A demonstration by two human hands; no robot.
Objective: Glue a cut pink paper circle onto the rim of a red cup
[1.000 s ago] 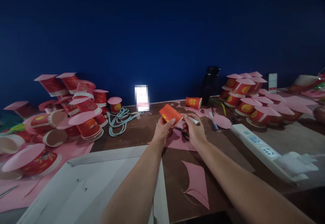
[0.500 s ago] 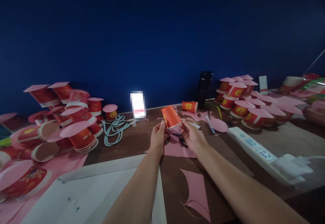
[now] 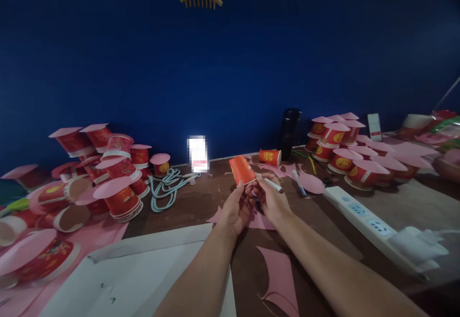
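Tilted over the table's middle is a red paper cup with yellow print. My left hand has its fingers closed on the cup's rim end. My right hand is closed around a white marker pen with a dark end, its fingertips at the same rim. Beneath both hands lies a piece of pink paper; a small black item there is mostly hidden. Behind them, another red paper cup rests on its side. A second pen lies beside a pink paper disc to the right.
Cups topped with pink discs crowd the left and right. A power strip with a plugged-in adapter lies right. Also around are a black bottle, a coiled cable, a white board and pink scraps.
The cup has turned more upright, and both hands have drawn together at its rim. The pen now points over the right hand near the cup. The camera view has tipped upward.
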